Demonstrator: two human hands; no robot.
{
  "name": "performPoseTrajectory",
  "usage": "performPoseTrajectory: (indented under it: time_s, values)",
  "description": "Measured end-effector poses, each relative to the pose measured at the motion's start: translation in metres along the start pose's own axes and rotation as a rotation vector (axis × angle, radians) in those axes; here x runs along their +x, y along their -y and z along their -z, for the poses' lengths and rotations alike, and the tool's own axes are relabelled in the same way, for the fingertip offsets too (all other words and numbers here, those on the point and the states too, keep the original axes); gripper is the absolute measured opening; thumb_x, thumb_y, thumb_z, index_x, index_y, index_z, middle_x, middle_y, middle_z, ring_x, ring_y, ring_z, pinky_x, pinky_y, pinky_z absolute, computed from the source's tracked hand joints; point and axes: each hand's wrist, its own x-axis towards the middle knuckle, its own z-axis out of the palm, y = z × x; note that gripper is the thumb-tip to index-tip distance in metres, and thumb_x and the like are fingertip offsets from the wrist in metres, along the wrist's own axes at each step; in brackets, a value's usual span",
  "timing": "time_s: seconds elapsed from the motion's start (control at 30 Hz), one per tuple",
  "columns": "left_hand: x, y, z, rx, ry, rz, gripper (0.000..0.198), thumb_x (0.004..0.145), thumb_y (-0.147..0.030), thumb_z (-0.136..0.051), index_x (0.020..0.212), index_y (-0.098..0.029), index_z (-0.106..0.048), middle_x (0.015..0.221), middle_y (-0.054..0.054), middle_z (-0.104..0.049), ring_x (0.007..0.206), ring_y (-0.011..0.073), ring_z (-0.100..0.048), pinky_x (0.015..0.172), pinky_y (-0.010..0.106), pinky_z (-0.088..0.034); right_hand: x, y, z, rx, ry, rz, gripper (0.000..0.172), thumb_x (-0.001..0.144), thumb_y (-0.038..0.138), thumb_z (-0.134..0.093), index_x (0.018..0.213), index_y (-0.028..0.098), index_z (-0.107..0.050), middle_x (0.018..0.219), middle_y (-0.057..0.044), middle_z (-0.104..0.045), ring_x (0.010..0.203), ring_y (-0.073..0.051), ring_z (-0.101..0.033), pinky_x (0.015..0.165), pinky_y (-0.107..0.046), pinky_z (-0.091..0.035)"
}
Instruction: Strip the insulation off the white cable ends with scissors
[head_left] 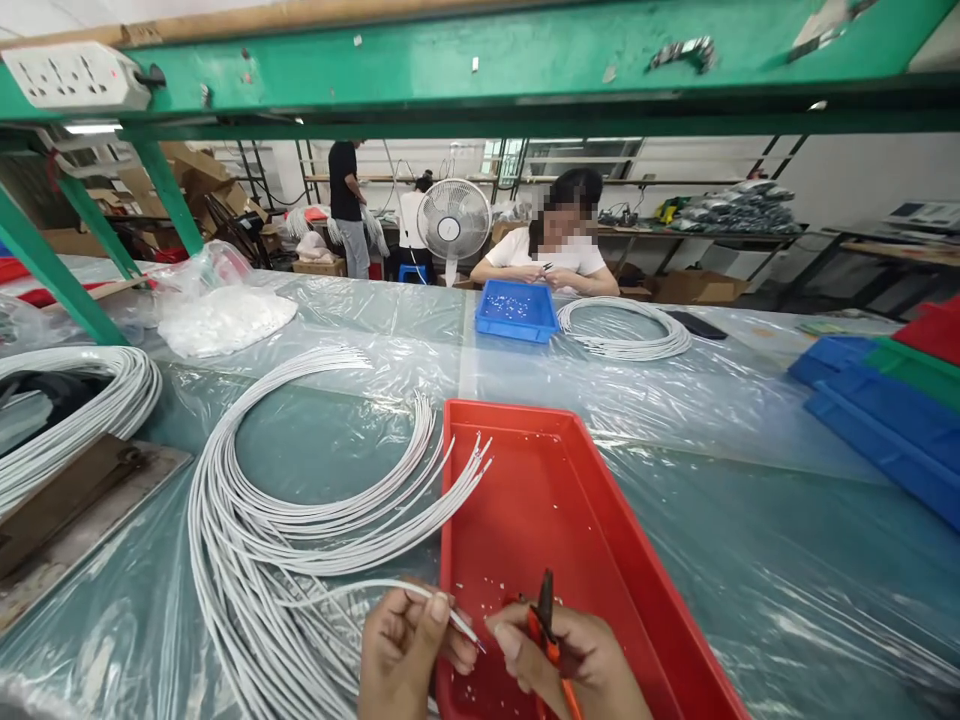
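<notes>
My left hand (409, 650) pinches the end of one white cable (390, 585) at the bottom of the view, over the near end of a red tray (600, 530). My right hand (570, 660) is closed around orange-handled pliers (546, 625), whose dark jaws point up and away from me. Its fingertips sit right beside the stripped cable tip. A large bundle of curved white cables (300, 520) lies on the plastic-covered table to the left of the tray. Some cable ends rest over the tray's left rim. Small white scraps dot the tray floor.
Across the table a seated person (551, 255) works beside a blue tray (517, 310) and a cable coil (622, 330). Stacked blue, green and red trays (892, 400) sit at right. More cables (67, 420) and a metal plate (75, 510) lie left. A green frame (480, 70) runs overhead.
</notes>
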Motion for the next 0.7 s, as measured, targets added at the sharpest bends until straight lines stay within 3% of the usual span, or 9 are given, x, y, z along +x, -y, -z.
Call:
performPoseTrajectory:
  time_s: [0.1, 0.23, 0.53, 0.7]
  values:
    - [-0.001, -0.005, 0.000, 0.081, 0.034, 0.009, 0.025, 0.067, -0.035, -0.071, 0.064, -0.013, -0.060, 0.046, 0.000, -0.065, 0.040, 0.0099, -0.056, 0.044, 0.018, -0.045, -0.004, -0.001, 0.005, -0.202, -0.152, 0.194, 0.017, 0.077, 0.027, -0.056, 0.070, 0.016, -0.065, 0.057, -0.001, -0.055, 0.052, -0.012, -0.051, 0.052, -0.020, -0.041]
    - [-0.004, -0.011, 0.001, 0.164, 0.057, 0.012, 0.023, 0.071, -0.033, -0.067, 0.064, -0.014, -0.059, 0.043, -0.002, -0.061, 0.042, 0.0092, -0.056, 0.047, 0.017, -0.044, -0.008, -0.004, 0.007, -0.457, -0.066, 0.394, 0.013, 0.072, 0.012, -0.054, 0.075, 0.016, -0.066, 0.055, 0.000, -0.054, 0.049, -0.012, -0.050, 0.048, -0.020, -0.040]
    - [-0.003, -0.014, 0.009, 0.266, 0.152, 0.037, 0.021, 0.075, -0.033, -0.063, 0.066, -0.014, -0.059, 0.047, -0.002, -0.061, 0.046, 0.0094, -0.055, 0.049, 0.017, -0.042, -0.006, 0.003, 0.001, -0.473, 0.091, 0.298, 0.019, 0.066, 0.008, -0.052, 0.073, 0.019, -0.065, 0.062, -0.001, -0.063, 0.055, -0.013, -0.055, 0.054, -0.020, -0.042]
    - [-0.002, -0.012, 0.012, 0.303, 0.186, 0.061, 0.022, 0.076, -0.033, -0.062, 0.067, -0.014, -0.058, 0.048, -0.001, -0.062, 0.045, 0.0102, -0.055, 0.049, 0.018, -0.043, -0.003, 0.007, 0.001, -0.487, 0.111, 0.304, 0.016, 0.061, 0.005, -0.052, 0.063, 0.017, -0.062, 0.055, 0.000, -0.059, 0.051, -0.011, -0.051, 0.049, -0.019, -0.037]
